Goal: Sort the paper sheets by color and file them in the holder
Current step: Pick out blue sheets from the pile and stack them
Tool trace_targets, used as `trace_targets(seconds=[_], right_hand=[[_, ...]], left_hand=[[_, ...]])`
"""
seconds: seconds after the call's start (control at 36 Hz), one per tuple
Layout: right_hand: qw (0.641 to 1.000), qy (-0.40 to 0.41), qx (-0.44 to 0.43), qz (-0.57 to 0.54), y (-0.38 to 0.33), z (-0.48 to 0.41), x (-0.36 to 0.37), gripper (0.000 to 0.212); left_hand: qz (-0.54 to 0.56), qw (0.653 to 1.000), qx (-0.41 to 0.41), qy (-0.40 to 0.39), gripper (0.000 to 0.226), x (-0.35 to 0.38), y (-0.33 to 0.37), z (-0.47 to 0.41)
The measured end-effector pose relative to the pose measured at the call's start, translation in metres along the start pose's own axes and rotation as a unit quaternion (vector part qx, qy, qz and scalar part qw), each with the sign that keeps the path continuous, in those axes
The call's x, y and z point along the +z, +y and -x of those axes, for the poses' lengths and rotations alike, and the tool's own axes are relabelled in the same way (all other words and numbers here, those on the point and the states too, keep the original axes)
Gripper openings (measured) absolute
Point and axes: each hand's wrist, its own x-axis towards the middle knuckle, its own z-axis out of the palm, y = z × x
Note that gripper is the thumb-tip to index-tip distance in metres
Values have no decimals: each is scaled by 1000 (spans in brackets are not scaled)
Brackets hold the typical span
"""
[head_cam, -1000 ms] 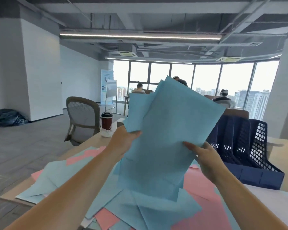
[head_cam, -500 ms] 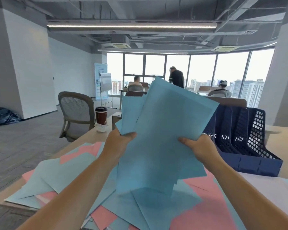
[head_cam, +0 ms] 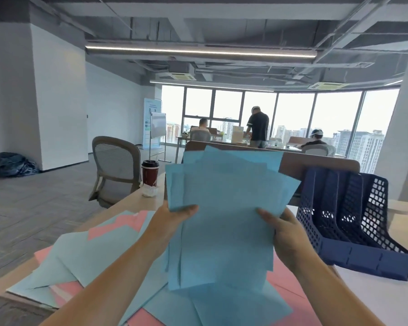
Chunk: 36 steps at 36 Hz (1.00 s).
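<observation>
blue sheets (head_cam: pixel 224 222) stood upright in an uneven, fanned stack, raised above a loose pile (head_cam: pixel 64 262) of overlapping blue and pink sheets lying flat. dark blue mesh-walled holder (head_cam: pixel 368 254) sat just right, slots slanted.

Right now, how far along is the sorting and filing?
Done: a blue stack has been gathered. In hand: the left hand and right hand grip it upright above the desk, edges uneven. Left: the holder shows no paper in its visible slots, and pink sheets lie mixed with loose blue sheets on the desk.
</observation>
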Motion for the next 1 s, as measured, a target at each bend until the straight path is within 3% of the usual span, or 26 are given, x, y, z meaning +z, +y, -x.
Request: trace_targets(seconds=[0.06, 0.22, 0.28, 0.39, 0.5, 0.58, 0.64, 0.72, 0.83, 0.92, 1.0], right_hand=[[1000, -2, -9, -9, 7, 0, 1, 81], [997, -3, 13, 70, 8, 9, 10, 32], [992, 14, 37, 120, 13, 6, 8, 23], [985, 32, 34, 167, 10, -3, 11, 8], [977, 16, 9, 214, -6, -11, 12, 12], [983, -1, 16, 182, -10, -8, 11, 17], [988, -6, 26, 154, -8, -6, 11, 19], [991, 1, 33, 128, -5, -5, 9, 22], [989, -9, 53, 135, 10, -1, -1, 28], [988, -39, 87, 124, 27, 10, -8, 32], [989, -50, 107, 90, 40, 14, -10, 35]], left_hand=[[6, 1000, -7, -15, 65, 2, -1, 1], [7, 1000, -9, -22, 44, 5, -8, -4], [-19, 1000, -5, -8, 52, 4, -7, -5], [-51, 998, 43, 14, 96, 2, -8, -17], [-59, 996, 45, 59, 95, 11, 9, -23], [-14, 997, 30, 64, 39, 20, 16, -24], [13, 998, 20, 52, 21, 26, 18, -21], [7, 999, 32, 42, 18, 27, 13, -20], [-39, 999, 35, 13, 47, 18, -6, -13], [-60, 998, -12, -2, 56, 8, -28, -5], [-66, 996, -52, -25, 44, 8, -42, 4]])
